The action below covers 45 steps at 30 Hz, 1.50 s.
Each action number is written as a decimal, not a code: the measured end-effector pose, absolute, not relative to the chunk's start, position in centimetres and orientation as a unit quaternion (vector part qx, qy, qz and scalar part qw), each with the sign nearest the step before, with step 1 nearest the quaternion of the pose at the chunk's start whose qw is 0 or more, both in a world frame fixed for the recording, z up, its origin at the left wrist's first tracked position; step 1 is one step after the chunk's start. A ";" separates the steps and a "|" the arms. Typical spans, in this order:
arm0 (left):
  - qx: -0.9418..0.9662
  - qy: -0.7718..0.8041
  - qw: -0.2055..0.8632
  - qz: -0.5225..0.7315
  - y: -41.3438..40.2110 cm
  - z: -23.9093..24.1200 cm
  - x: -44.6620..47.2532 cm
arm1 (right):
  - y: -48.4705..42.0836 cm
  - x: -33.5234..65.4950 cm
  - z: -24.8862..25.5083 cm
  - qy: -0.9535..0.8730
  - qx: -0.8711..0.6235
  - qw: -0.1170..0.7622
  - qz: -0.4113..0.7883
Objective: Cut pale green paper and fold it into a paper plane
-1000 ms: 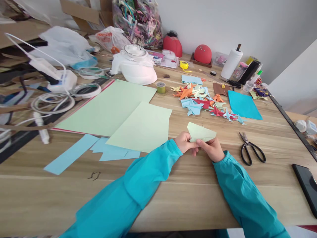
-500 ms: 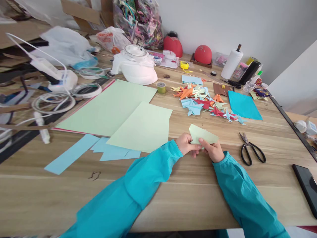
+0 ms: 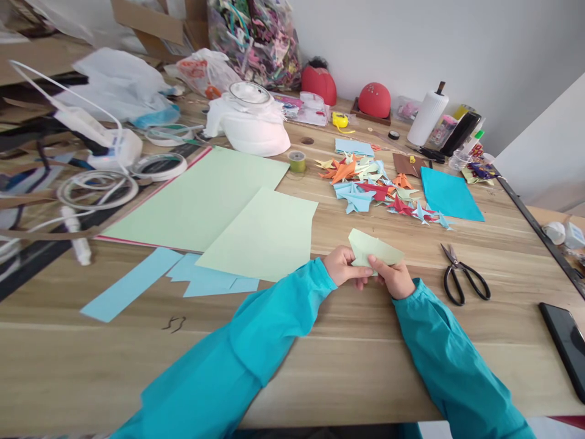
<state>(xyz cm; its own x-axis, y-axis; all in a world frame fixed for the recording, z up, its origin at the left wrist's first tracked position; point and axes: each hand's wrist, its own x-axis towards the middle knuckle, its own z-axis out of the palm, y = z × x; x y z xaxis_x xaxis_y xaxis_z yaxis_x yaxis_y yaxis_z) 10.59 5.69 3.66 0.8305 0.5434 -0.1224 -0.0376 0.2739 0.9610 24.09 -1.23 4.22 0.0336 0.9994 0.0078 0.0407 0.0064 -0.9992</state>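
Both my hands meet over the wooden table point(image 3: 320, 366) and pinch one small folded piece of pale green paper point(image 3: 375, 248). My left hand point(image 3: 343, 266) grips its left lower edge with thumb on top. My right hand point(image 3: 393, 278) holds the lower right part, thumb pressed on the fold. The paper tilts up away from me. Teal sleeves cover both arms.
Two large pale green sheets point(image 3: 219, 207) and light blue strips point(image 3: 137, 280) lie to the left. Several coloured origami figures point(image 3: 375, 189) and a teal sheet point(image 3: 448, 194) sit beyond. Black scissors point(image 3: 464, 280) and a phone point(image 3: 567, 341) lie right. Cables, tape rolls, bags and a paper towel roll point(image 3: 427, 117) crowd the back.
The folded paper has shifted slightly right and my right thumb has moved up onto it; since half a second ago almost nothing has moved.
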 end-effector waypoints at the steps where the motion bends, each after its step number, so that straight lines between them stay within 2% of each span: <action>1: 0.570 0.227 0.767 0.190 5.7 3.7 10.6 | -1.2 24.1 4.2 -0.509 -0.513 0.502 0.475; 6: 0.565 0.243 0.761 0.204 5.6 3.8 10.5 | -1.1 23.9 4.3 -0.507 -0.510 0.510 0.471; 12: 0.555 0.224 0.778 0.190 5.8 3.9 10.5 | -1.0 24.2 3.8 -0.426 -0.564 0.564 0.427; 20: 0.563 0.222 0.771 0.198 5.8 3.8 10.6 | -1.1 24.1 4.4 -0.495 -0.536 0.532 0.431; 31: 0.561 0.215 0.773 0.204 6.0 3.8 10.6 | -1.1 24.0 4.2 -0.430 -0.597 0.500 0.458; 45: 0.553 0.223 0.770 0.228 5.9 3.7 10.6 | -0.8 24.2 4.2 -0.490 -0.543 0.521 0.441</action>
<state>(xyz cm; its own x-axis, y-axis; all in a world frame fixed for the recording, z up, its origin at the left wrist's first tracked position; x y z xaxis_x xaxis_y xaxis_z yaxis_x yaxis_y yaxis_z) 10.62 5.88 3.71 0.7965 0.5978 -0.0912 -0.1039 0.2839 0.9532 24.18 -0.85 4.17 0.1312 0.9909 0.0309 0.0725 0.0215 -0.9971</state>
